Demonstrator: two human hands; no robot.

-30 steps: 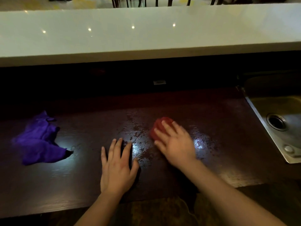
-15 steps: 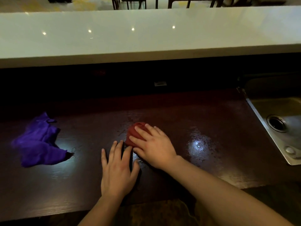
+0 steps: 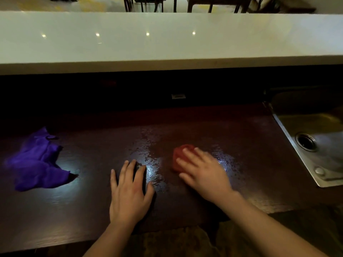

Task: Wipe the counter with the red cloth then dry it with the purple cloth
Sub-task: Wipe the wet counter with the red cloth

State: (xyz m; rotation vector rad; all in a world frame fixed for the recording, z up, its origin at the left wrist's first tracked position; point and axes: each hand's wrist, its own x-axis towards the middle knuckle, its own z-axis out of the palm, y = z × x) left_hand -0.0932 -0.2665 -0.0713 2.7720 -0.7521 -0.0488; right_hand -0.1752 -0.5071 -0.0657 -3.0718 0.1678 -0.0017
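The dark wooden counter [image 3: 241,145] fills the view and shines wet in its middle. My right hand [image 3: 203,172] presses flat on the bunched red cloth [image 3: 179,154], most of which it covers; only the cloth's far left part shows. My left hand [image 3: 130,191] lies flat on the counter with fingers spread and holds nothing. The crumpled purple cloth [image 3: 37,162] lies at the far left of the counter, apart from both hands.
A steel sink [image 3: 315,143] with a drain is set into the counter at the right. A raised white ledge [image 3: 167,38] runs along the back, above a dark recess. The counter's front edge is just below my wrists.
My right hand slid the red cloth left toward my left hand, then back to the right. My left hand and the purple cloth stayed in place.
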